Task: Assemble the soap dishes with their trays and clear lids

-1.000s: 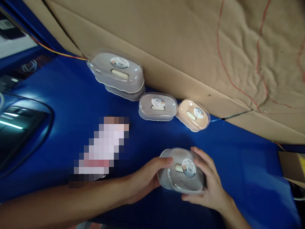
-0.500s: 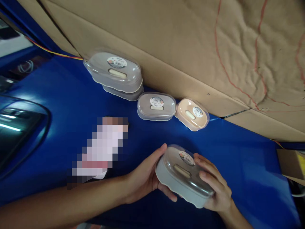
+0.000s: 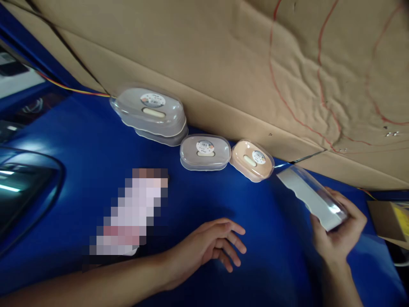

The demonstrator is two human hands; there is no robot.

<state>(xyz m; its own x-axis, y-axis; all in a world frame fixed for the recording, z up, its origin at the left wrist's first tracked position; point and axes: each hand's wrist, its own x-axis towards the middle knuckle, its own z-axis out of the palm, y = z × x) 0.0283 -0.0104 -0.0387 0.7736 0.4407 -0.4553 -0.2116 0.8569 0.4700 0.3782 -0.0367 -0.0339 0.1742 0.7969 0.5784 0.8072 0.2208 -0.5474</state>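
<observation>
In the head view, at four o'clock, a clear-lidded grey box (image 3: 315, 198) is grasped by the right hand (image 3: 341, 241), tilted, its near end clasped, apparently so lid and base are kept together. At six o'clock, nothing is gripped by the left hand (image 3: 215, 245). Along the cardboard (image 3: 220, 106), perhaps for backing, stacked boxes (image 3: 153, 123) are set at ten o'clock, a peach box (image 3: 260, 168) near three.

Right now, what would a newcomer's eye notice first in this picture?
Likely the peach box at the right end of the row, bright beside the grey boxes. Next, the tilted box in the right hand. Behind, the red lines on the brown cardboard also catch the eye.
</observation>
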